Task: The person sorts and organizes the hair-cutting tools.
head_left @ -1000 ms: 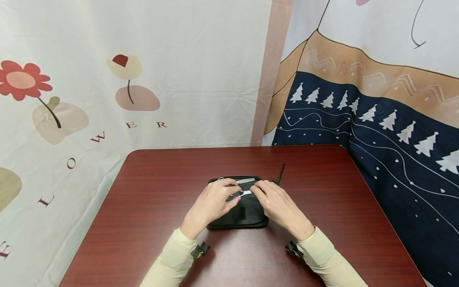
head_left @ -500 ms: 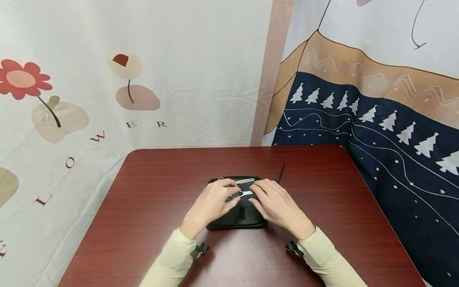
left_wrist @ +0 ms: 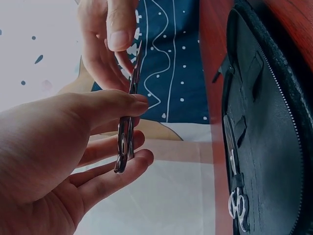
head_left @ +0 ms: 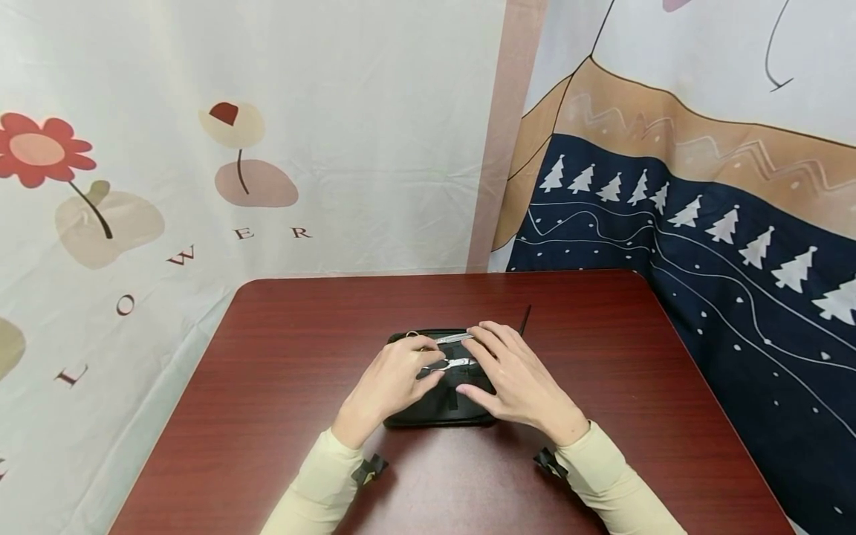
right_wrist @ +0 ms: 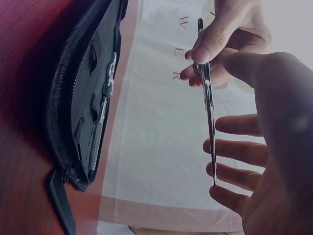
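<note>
Since the earlier frame, the thumb of the right hand (head_left: pixel 518 379) has swung away from its fingers towards the near edge of the open black zippered case (head_left: pixel 435 413), while the fingers have spread towards its far edge. Inside that case, a pair of silver metal scissors with one comb-toothed blade (right_wrist: pixel 96 147) lies near the far edge, tucked under black loops on the dark lining. A slim black strap (right_wrist: pixel 58 201) sticks out from the case's corner, beyond the right hand. Above the case, slender silver metal scissors (head_left: pixel 458 363) are pinched between thumb and fingers of the left hand (head_left: pixel 389 383), near their finger rings, blades pointing to the right hand. That hand's grip stands apart, its fingers straight alongside the blades; whether they touch is hard to tell. Fingers partly hide the rings, and both forearms are cut off on the near side of the case.
</note>
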Action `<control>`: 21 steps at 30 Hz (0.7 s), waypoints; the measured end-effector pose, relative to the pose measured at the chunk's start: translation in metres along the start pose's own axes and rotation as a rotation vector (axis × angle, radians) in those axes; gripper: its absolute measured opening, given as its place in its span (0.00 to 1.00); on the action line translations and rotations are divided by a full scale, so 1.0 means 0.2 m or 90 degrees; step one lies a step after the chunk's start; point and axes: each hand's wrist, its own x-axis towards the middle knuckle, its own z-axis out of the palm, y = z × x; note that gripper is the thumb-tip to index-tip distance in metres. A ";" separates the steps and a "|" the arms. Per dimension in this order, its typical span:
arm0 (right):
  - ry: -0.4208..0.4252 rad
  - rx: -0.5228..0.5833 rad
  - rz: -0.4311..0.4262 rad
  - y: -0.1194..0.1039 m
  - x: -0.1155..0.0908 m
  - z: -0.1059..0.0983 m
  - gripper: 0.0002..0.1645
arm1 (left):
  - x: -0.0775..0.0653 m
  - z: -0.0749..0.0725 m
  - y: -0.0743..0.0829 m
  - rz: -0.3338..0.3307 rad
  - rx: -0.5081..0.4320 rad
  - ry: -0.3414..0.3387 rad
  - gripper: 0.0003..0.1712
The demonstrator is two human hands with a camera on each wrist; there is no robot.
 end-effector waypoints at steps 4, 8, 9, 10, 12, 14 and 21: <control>-0.025 0.008 0.009 0.00 0.00 -0.01 0.47 | -0.01 0.00 -0.01 -0.006 -0.008 0.003 0.12; -0.043 0.026 0.020 0.00 0.00 -0.02 0.49 | -0.03 0.00 -0.02 -0.019 -0.012 -0.001 0.12; -0.043 0.032 0.022 0.00 -0.01 -0.02 0.49 | -0.04 0.00 -0.03 -0.022 -0.015 -0.001 0.12; -0.044 0.039 0.026 0.01 -0.01 -0.02 0.50 | -0.05 0.00 -0.03 -0.025 -0.016 -0.001 0.12; -0.047 0.050 0.035 0.02 -0.02 -0.02 0.52 | -0.06 0.00 -0.04 -0.030 -0.021 0.001 0.12; -0.051 0.062 0.046 0.03 -0.03 -0.02 0.54 | -0.08 0.00 -0.06 -0.035 -0.024 0.004 0.12; -0.075 0.082 0.080 0.07 -0.07 -0.03 0.56 | -0.13 0.01 -0.10 -0.044 -0.013 0.010 0.12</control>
